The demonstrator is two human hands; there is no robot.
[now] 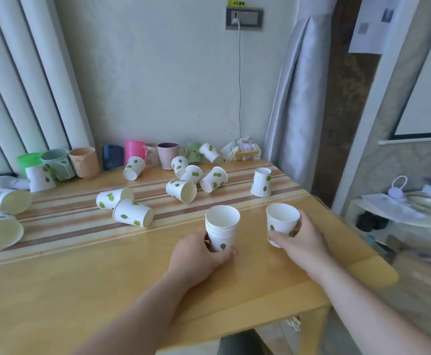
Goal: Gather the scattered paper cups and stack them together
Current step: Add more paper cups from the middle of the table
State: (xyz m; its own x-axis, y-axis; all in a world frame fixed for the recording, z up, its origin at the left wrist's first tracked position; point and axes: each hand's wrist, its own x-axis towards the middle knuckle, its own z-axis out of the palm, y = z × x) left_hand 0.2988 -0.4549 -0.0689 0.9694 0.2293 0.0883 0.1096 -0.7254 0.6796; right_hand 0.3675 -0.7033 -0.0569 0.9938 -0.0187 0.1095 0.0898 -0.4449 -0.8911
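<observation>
Wooden table (106,272) with a striped band across the middle, plastic mugs (135,151) lined up along the wall behind it. Near the front edge, left hand (196,260) is wrapped round the base of the stack (222,228), several rims showing, upright, mouth up. Right hand (304,242) grips a single cup (282,222) just beside the stack, also upright, not yet nested.

Risks as I see them:
- Single cup goes in tilted, catches the top rim, crumples it or jams. Thin paper, little tolerance.
- Left grip is low on the stack; a sideways push on the upper cups could lever it over.
- Squeezing the single cup ovalises its mouth, so it seats badly.

Plenty left: tipped cups (182,190) cluster mid-table, one inverted cup (261,182) further right, more lying at the far left (1,230). Reaching for those while carrying the stack could knock rolling ones off the edge.
</observation>
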